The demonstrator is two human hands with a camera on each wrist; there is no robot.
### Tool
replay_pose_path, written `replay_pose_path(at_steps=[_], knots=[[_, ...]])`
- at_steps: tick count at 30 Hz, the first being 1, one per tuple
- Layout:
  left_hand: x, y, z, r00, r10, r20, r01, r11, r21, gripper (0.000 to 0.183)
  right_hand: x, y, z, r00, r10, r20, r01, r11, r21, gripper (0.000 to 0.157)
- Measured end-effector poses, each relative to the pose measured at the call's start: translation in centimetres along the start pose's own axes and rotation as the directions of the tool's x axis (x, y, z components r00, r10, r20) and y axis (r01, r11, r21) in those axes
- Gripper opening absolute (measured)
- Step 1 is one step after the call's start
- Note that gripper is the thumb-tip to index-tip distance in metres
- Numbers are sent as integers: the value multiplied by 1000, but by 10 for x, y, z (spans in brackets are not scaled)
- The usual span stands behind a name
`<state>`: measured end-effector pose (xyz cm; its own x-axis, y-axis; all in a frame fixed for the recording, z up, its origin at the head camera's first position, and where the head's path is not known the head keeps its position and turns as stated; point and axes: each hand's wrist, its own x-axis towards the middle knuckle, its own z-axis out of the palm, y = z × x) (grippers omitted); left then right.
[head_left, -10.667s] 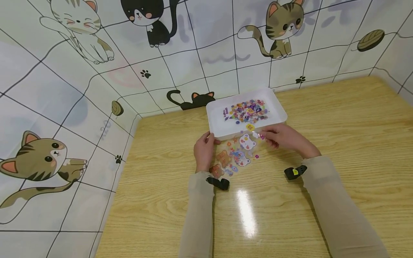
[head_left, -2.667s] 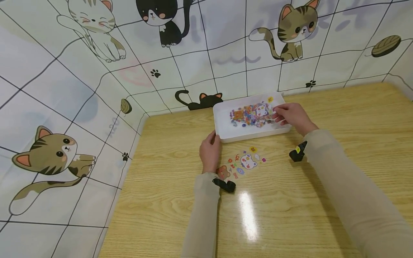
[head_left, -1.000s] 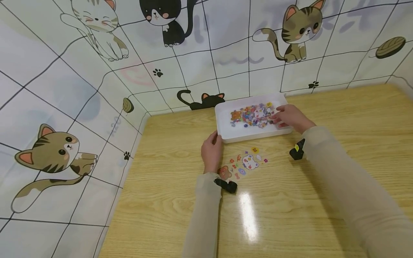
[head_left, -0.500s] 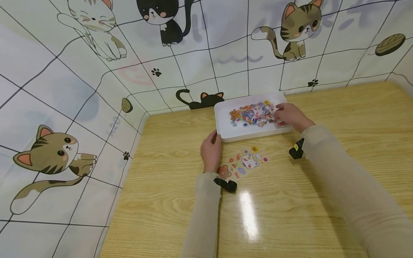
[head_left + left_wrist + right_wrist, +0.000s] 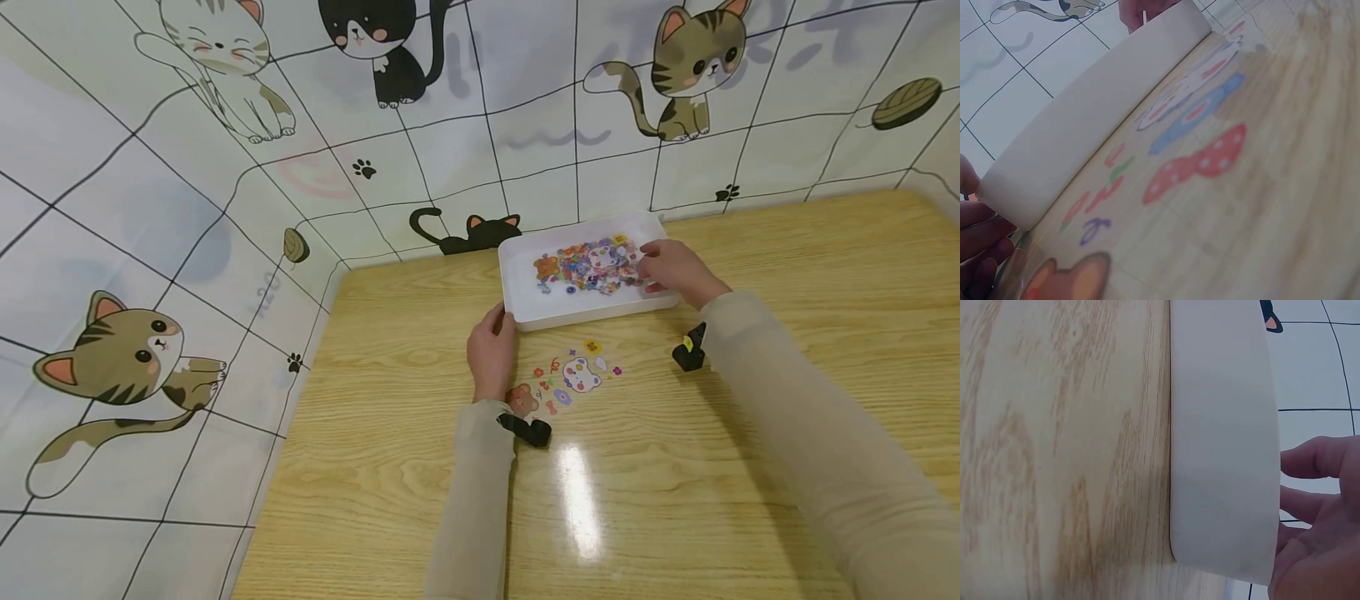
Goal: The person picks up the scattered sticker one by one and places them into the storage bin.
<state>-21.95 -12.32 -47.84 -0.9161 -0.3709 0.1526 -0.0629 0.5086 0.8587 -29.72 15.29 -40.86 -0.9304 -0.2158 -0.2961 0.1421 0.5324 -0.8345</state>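
A white tray (image 5: pixel 585 315) stands against the back wall, filled with small colourful bead-like pieces (image 5: pixel 581 279). On those pieces lies a clear sticker sheet with an orange bear and a white animal face (image 5: pixel 601 257). My left hand (image 5: pixel 492 354) grips the tray's front left corner, thumb near the rim. Over the tray's right edge reaches my right hand (image 5: pixel 678 271), its fingers spread beside the sheet's right end. The right wrist view shows thumb and fingers apart, their tips hidden by the tray wall. A second clear sticker sheet (image 5: pixel 581 375) lies on the table before the tray.
The wood-grain table (image 5: pixel 375 433) meets walls printed with cartoon cats (image 5: pixel 675 75) behind and at left. A bright light reflection (image 5: pixel 577 500) falls in front of the loose sheet. Black straps with small devices (image 5: pixel 688 348) sit on both wrists.
The upper sticker sheet was carried from the table into the tray by the right hand and lowered onto the pieces. In the last half second the hands have hardly moved.
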Motion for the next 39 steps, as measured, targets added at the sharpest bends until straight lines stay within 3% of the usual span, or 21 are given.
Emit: replay_pose_path(at_steps=[20,31,39], knots=[[-1,1,0,1000,-14,5,14,1000,5,33,-6,11,1,988,-156,6,156,988,5,41],[-2,1,0,1000,-16,9,16,1000,7,33,-17,12,0,970,-202,-138,216,972,90,42],[-2,2,-1,1000,-7,5,7,1000,3,33,-22,10,0,968,-203,-147,220,970,106,43]])
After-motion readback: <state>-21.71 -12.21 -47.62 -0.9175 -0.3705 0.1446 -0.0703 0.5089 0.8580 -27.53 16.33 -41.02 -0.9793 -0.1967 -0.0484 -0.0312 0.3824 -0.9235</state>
